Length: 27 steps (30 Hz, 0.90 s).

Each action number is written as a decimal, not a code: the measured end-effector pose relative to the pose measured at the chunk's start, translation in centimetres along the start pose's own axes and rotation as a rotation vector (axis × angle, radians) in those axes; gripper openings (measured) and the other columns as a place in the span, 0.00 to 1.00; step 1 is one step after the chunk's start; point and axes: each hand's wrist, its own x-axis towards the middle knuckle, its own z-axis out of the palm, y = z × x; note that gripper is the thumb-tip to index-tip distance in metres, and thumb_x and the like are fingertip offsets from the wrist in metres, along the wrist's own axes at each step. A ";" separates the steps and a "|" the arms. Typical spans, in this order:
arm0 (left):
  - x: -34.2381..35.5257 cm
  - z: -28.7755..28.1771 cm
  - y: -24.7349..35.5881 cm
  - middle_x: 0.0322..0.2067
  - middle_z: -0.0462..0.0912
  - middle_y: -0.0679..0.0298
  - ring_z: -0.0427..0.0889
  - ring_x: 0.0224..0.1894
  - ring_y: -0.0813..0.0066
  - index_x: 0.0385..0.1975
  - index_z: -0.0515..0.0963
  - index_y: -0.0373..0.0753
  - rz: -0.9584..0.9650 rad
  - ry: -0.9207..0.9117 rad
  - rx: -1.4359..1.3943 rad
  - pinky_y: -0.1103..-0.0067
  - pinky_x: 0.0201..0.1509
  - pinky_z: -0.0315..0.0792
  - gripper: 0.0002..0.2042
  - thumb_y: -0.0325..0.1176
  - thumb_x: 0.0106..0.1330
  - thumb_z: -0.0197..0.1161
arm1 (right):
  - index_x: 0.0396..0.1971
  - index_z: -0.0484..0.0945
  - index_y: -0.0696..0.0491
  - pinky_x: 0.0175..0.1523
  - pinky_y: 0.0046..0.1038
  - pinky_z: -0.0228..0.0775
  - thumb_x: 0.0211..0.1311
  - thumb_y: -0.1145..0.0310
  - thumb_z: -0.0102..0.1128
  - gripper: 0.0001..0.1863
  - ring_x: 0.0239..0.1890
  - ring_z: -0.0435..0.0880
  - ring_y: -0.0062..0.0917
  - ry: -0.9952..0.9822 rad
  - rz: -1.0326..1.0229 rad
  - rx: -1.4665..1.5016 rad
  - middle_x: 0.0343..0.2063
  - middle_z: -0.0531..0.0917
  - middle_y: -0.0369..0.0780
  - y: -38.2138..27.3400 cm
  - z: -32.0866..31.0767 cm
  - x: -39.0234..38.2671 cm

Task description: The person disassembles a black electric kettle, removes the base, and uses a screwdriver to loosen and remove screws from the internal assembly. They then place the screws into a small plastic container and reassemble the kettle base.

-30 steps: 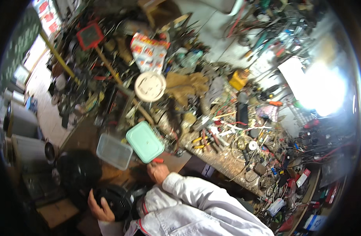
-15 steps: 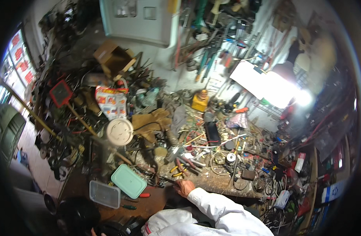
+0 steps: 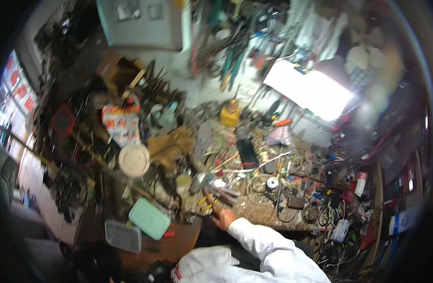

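Note:
My right hand (image 3: 224, 217), in a white sleeve (image 3: 266, 243), is at the front edge of the cluttered bench. Its fingers are somewhat blurred but look stretched out toward pliers with yellow handles (image 3: 206, 203); I cannot tell whether they touch. Beside these lie pliers with red handles (image 3: 210, 193). Only a sliver of skin shows at the lower edge on the left, perhaps my left hand (image 3: 112, 280); its fingers are hidden. A mint-green lid (image 3: 149, 218) and a clear plastic box (image 3: 122, 236) are on the brown surface to the left.
A round beige lid (image 3: 134, 160), brown work gloves (image 3: 171, 147) and a printed bag (image 3: 121, 123) crowd the left. Behind the pliers are a black oblong object (image 3: 247, 153) and a yellow object (image 3: 230, 114). A bright lamp (image 3: 330, 96) hangs at right. Tools cover the wall.
My right hand has moved slightly forward from the bench edge toward the pliers, its fingers now reaching out. The whole view has shifted a little.

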 end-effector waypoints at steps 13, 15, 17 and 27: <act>0.0 1.1 1.4 0.56 0.79 0.44 0.79 0.58 0.46 0.65 0.70 0.30 -0.038 0.030 -0.175 0.64 0.64 0.71 0.24 0.34 0.72 0.55 | 0.43 0.85 0.57 0.47 0.43 0.79 0.63 0.66 0.66 0.12 0.41 0.86 0.51 -0.275 -0.079 0.096 0.36 0.87 0.52 -3.5 5.3 -2.2; 0.2 0.9 1.9 0.55 0.79 0.44 0.79 0.57 0.46 0.65 0.71 0.30 -0.047 0.016 -0.187 0.64 0.64 0.71 0.24 0.35 0.72 0.56 | 0.43 0.84 0.60 0.42 0.39 0.79 0.61 0.67 0.67 0.14 0.37 0.88 0.47 -0.281 -0.145 0.053 0.32 0.87 0.53 -5.0 6.9 -0.9; 0.4 0.9 2.4 0.55 0.79 0.43 0.79 0.57 0.46 0.65 0.71 0.30 -0.060 0.009 -0.195 0.64 0.64 0.71 0.23 0.35 0.72 0.56 | 0.44 0.83 0.62 0.42 0.40 0.79 0.64 0.61 0.65 0.18 0.36 0.89 0.46 -0.259 -0.035 0.292 0.32 0.88 0.54 -7.9 7.9 0.6; 1.0 0.4 3.0 0.54 0.79 0.42 0.79 0.56 0.43 0.64 0.71 0.29 -0.047 0.031 -0.218 0.63 0.62 0.72 0.23 0.37 0.74 0.58 | 0.53 0.75 0.66 0.28 0.33 0.81 0.71 0.65 0.63 0.20 0.28 0.87 0.32 -0.147 0.243 0.680 0.39 0.87 0.47 -3.3 23.1 7.4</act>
